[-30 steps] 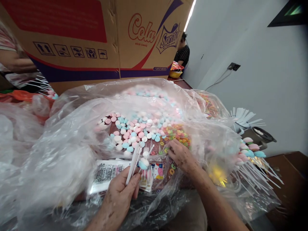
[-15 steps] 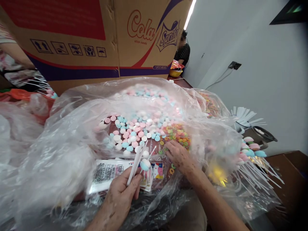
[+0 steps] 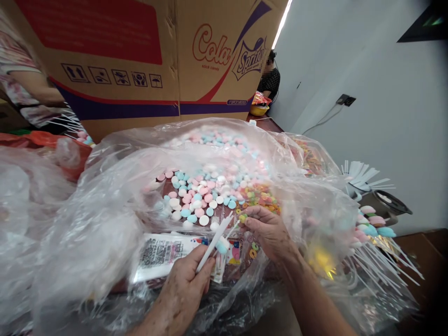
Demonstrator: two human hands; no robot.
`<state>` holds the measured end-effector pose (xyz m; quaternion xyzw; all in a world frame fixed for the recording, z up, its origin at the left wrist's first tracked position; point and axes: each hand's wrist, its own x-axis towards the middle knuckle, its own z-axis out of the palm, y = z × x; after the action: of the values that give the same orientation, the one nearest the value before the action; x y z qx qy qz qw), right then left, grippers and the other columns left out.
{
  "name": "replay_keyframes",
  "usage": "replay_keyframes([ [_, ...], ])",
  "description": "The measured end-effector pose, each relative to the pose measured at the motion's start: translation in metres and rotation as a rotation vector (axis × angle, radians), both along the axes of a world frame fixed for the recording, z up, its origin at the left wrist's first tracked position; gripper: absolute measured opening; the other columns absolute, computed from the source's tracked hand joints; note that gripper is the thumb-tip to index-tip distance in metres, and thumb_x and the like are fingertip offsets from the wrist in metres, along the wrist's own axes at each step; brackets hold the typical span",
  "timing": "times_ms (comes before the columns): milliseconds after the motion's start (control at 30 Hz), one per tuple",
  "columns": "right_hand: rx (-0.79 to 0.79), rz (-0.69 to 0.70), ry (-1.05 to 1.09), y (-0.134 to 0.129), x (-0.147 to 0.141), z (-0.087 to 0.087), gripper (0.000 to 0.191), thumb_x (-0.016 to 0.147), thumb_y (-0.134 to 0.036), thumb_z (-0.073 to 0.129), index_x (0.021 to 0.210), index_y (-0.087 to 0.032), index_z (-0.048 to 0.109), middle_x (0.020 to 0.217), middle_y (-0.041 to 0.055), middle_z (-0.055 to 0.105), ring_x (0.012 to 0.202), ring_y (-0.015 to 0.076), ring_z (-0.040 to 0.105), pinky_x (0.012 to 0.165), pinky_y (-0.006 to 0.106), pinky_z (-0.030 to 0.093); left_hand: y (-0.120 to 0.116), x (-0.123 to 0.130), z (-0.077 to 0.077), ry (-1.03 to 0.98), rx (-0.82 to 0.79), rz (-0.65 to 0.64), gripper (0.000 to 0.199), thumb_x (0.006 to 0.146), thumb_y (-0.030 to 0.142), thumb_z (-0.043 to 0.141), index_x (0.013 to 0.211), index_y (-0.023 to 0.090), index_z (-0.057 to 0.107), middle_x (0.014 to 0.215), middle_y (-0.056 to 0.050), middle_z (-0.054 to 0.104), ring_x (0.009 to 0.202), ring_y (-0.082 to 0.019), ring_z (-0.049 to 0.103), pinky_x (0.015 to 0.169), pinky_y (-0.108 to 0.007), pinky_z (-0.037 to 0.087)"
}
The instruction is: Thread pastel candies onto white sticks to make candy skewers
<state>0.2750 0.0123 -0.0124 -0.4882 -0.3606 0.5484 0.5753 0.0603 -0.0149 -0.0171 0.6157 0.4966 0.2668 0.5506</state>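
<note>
My left hand is closed around several white sticks that slant up to the right. A blue and white marshmallow is on a thin stick at this hand. Between thumb and fingers, my right hand pinches a small yellow-green candy ring, close to the thin stick's tip. Behind both hands lie loose pink, white and blue marshmallows, with a pile of coloured candy rings at their right. Printed packets lie beside my left hand.
Clear plastic sheeting surrounds the candies. A large cardboard box stands behind. On the right are finished-looking marshmallow sticks, a dark lidded pot and a bundle of white sticks. Other people are at the far left and behind the box.
My right hand has lifted from the candy ring pile with a yellow-green ring in its fingertips. My left hand and its sticks have moved right, towards it. The view has shifted slightly.
</note>
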Motion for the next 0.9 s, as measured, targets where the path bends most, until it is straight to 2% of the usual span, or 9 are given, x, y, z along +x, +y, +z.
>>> replay_keyframes([
  [200,0.018,0.036,-0.006,-0.001,-0.001,-0.002,0.024,0.06,-0.03,0.086,0.077,-0.02,0.073,0.069,-0.0007,0.07,0.059,0.0116,0.061,0.058,0.025,0.05,0.001,0.0,-0.002,0.024,-0.011,-0.025,0.028,0.089,0.037,0.047,0.081,0.02,0.067,0.046,0.007,0.047,0.048,-0.015,0.043,0.051,-0.025,0.03],
  [400,-0.011,0.216,-0.051,-0.012,-0.011,-0.008,0.025,0.062,-0.03,0.085,0.081,-0.02,0.072,0.074,0.0002,0.07,0.063,0.0141,0.063,0.056,0.026,0.051,0.001,0.0,-0.004,-0.03,-0.026,-0.047,0.031,0.09,0.036,0.047,0.095,0.018,0.072,0.046,0.007,0.046,0.047,-0.015,0.042,0.052,-0.025,0.029],
  [500,-0.005,0.255,0.031,-0.016,-0.021,-0.009,0.045,0.061,-0.028,0.085,0.102,-0.023,0.068,0.079,-0.0011,0.071,0.067,0.014,0.064,0.06,0.025,0.051,-0.001,0.002,-0.008,-0.075,-0.041,-0.019,0.031,0.089,0.037,0.049,0.098,0.017,0.072,0.044,0.007,0.047,0.045,-0.014,0.04,0.051,-0.025,0.028],
  [567,0.009,0.264,0.041,-0.015,-0.023,-0.007,0.064,0.063,-0.026,0.083,0.122,-0.025,0.057,0.079,-0.0017,0.07,0.066,0.0143,0.064,0.059,0.025,0.05,-0.002,0.004,-0.012,-0.13,-0.049,0.034,0.03,0.087,0.037,0.051,0.095,0.017,0.072,0.042,0.008,0.047,0.043,-0.013,0.039,0.049,-0.025,0.026],
  [600,0.029,0.247,0.015,-0.013,-0.022,-0.005,0.067,0.067,-0.028,0.08,0.127,-0.025,0.052,0.08,-0.0013,0.07,0.066,0.0147,0.064,0.059,0.025,0.05,-0.003,0.004,-0.014,-0.168,-0.05,0.069,0.028,0.087,0.038,0.053,0.092,0.018,0.071,0.041,0.007,0.047,0.042,-0.013,0.038,0.048,-0.025,0.026],
  [667,0.081,0.155,-0.161,-0.004,-0.017,0.0,0.049,0.078,-0.032,0.068,0.124,-0.022,0.053,0.078,0.0002,0.068,0.065,0.0158,0.064,0.059,0.027,0.05,-0.002,0.003,-0.018,-0.25,-0.052,0.137,0.025,0.085,0.038,0.056,0.084,0.018,0.07,0.041,0.007,0.047,0.041,-0.012,0.038,0.047,-0.024,0.026],
  [767,0.116,0.05,-0.789,0.016,-0.009,0.005,0.017,0.088,-0.026,0.051,0.098,-0.019,0.063,0.082,0.0045,0.067,0.077,0.019,0.063,0.069,0.031,0.049,-0.002,-0.002,-0.02,-0.322,-0.065,0.208,0.021,0.084,0.038,0.059,0.078,0.018,0.066,0.041,0.007,0.05,0.043,-0.012,0.039,0.046,-0.023,0.027],
  [833,0.093,0.059,-1.248,0.029,-0.008,0.005,0.015,0.089,-0.018,0.048,0.089,-0.018,0.064,0.09,0.0081,0.067,0.085,0.0211,0.062,0.075,0.032,0.047,-0.002,-0.007,-0.02,-0.327,-0.084,0.229,0.021,0.084,0.038,0.06,0.077,0.018,0.063,0.042,0.006,0.051,0.044,-0.011,0.04,0.048,-0.023,0.028],
  [900,0.046,0.092,-1.556,0.04,-0.012,0.001,0.018,0.089,-0.014,0.047,0.093,-0.018,0.064,0.098,0.0111,0.065,0.087,0.0222,0.061,0.073,0.031,0.045,-0.002,-0.012,-0.021,-0.328,-0.097,0.248,0.021,0.084,0.038,0.061,0.078,0.018,0.063,0.043,0.007,0.051,0.044,-0.011,0.04,0.049,-0.023,0.03],
])
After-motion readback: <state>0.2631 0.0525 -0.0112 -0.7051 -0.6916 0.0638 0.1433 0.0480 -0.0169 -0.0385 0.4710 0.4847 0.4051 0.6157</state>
